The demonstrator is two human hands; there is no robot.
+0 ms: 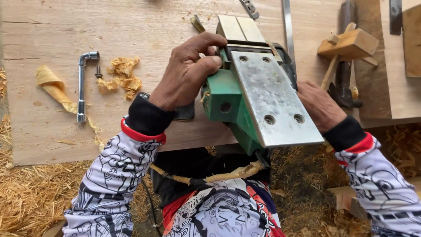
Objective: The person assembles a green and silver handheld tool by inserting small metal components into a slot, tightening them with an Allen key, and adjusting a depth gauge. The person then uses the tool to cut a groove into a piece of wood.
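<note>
Both hands hold a green planer (228, 103) turned sole-up on the desk (44, 131). The left hand (186, 72) closes over its side by the blade; the right hand (320, 105) clasps the far side. A bent wrench (82, 83) lies well apart among shavings (123, 74).

A green electric planer (245, 94) is held upside down on the bench (52, 131), gripped by the left hand (186, 72) and steadied by the right hand (320, 105).
</note>
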